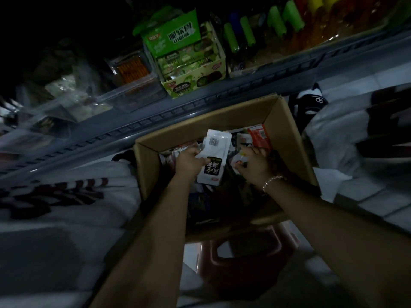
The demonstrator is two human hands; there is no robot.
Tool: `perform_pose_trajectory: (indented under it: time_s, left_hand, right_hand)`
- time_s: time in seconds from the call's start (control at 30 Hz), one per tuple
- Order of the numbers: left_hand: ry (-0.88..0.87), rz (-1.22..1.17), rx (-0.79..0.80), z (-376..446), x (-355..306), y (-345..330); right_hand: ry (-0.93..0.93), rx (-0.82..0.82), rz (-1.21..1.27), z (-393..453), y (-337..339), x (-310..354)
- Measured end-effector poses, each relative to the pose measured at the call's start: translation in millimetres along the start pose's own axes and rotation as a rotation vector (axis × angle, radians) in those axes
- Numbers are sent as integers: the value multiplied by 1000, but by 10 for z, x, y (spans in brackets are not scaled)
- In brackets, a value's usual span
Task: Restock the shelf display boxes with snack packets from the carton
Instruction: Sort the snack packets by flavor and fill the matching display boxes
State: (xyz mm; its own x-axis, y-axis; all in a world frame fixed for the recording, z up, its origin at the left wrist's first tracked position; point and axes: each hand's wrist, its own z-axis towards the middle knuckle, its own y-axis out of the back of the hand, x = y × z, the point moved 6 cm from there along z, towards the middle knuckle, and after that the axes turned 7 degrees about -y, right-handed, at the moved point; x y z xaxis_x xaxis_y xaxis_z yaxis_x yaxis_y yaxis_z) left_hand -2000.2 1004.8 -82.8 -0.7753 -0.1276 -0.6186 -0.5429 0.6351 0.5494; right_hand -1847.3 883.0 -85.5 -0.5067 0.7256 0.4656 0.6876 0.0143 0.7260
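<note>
Inside the carton [287, 138], a white packet [213, 156] is gripped by the left hand [189, 161]; the right hand [253, 165] is curled among loose packets. Matching packets should be gathered flat before the display box [193, 85] is filled.

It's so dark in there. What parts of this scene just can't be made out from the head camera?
- Bottom of the carton: hidden by both forearms and shadow.
- What the right hand holds, if anything: its fingers curl among packets, too dim to tell.
- Printing on the white packet gripped by the left hand: too small to read.
- Left part of the shelf: blurred, dark.
- Red stool under the carton: mostly covered by it.
</note>
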Motion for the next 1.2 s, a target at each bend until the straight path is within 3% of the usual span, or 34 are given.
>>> perform_pose_trajectory:
  time_s: [0.33, 0.53, 0.67, 0.83, 0.93, 1.2]
  left_hand:
    - [-159, -214, 6, -477, -716, 754]
    - [-226, -364, 58, -942, -1252, 1183]
    - [-258, -731, 87, -1325, -1669, 1456]
    - [-355, -1099, 373, -1834, -2085, 1645]
    - [-399, -1111, 433, -1967, -2170, 1733]
    - [-499, -1067, 332, -2034, -2278, 1893]
  right_hand:
    - [-19, 203, 723, -289, 610, 686]
    - [189, 269, 779, -598, 1180, 1273]
    - [267, 290, 912, -791, 1685, 1656]
    - [268, 285, 1169, -1048, 2224, 1975]
    - [306, 254, 1195, -1195, 2396, 2074]
    - [274, 222, 1294, -1237, 2687, 2057]
